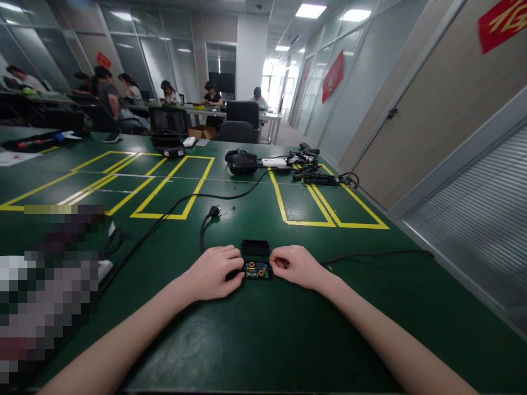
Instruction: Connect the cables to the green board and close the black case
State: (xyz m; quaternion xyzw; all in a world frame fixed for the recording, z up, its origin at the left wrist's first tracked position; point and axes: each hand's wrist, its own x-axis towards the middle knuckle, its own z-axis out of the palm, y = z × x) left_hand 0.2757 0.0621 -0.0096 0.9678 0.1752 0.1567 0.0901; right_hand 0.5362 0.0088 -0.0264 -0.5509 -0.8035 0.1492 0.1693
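A small opened black adapter case lies on the green table, its circuit board with yellow and blue parts showing. My left hand has its fingers curled against the case's left end. At the right end, my right hand grips with bent fingers. Just behind the case lies its loose black cover. A black cable runs right from under my right hand, and a plug lies beyond my left hand.
Yellow tape boxes mark the table. A black headset, a white power strip and a tangle of cables lie at the far middle. Several people sit at desks at the back left. A blurred patch covers the left near area.
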